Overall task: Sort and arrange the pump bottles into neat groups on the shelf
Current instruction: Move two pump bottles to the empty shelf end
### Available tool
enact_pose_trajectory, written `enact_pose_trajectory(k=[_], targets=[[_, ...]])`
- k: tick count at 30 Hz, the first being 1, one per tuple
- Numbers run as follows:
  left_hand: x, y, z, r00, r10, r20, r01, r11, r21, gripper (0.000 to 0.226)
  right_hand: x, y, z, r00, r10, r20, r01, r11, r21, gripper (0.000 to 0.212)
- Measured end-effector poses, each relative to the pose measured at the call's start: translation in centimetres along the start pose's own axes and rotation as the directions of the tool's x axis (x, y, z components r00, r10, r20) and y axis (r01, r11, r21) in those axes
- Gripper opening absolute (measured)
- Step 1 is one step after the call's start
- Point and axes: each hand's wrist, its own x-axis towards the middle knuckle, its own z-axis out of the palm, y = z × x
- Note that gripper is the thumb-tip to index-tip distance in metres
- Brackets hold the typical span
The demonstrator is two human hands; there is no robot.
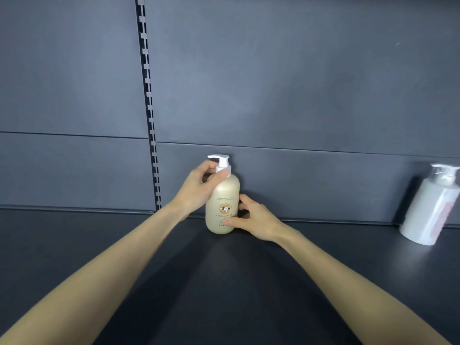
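The left hand (199, 188) has its fingers curled around the neck and shoulder of a cream pump bottle (222, 205), thumb pressed just under the white pump head (220, 161), whose spout points left. The right hand (254, 219) wraps the bottle's lower body from the right, thumb laid across the front near the base and the other fingers reaching behind it. Held by both hands, the bottle stands upright on the dark shelf (99, 245), close to the grey back panel (298, 83), its printed label with a small round orange emblem facing the camera. Just left of it, a slotted upright strip (149, 100) runs down the panel. Well apart at the right edge stands a white pump bottle (428, 207), blurred, apparently wrapped in clear film. Two pump bottles are in view, one cream and one white; nothing stands between them.
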Motion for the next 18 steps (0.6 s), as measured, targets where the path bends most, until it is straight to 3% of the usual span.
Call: enact_pose_trajectory(k=[7, 14, 18], targets=[[-0.4, -0.3, -0.6, 0.999, 0.01, 0.037, -0.013, 0.997, 0.082, 0.025, -0.4, -0.4, 0.2, 1.0, 0.027, 0.001, -0.027, 0.999, -0.028, 0.066], [-1.0, 0.3, -0.1, 0.984, 0.084, -0.16, -0.023, 0.935, 0.355, 0.021, -0.8, -1.1, 0.5, 0.998, 0.06, -0.034, -0.061, 0.997, -0.038, 0.06], [-2.5, 1.4, -0.1, 0.951, 0.206, -0.231, -0.045, 0.83, 0.556, 0.018, -2.2, -1.3, -0.4, 0.996, 0.078, -0.049, -0.084, 0.987, -0.137, 0.047]])
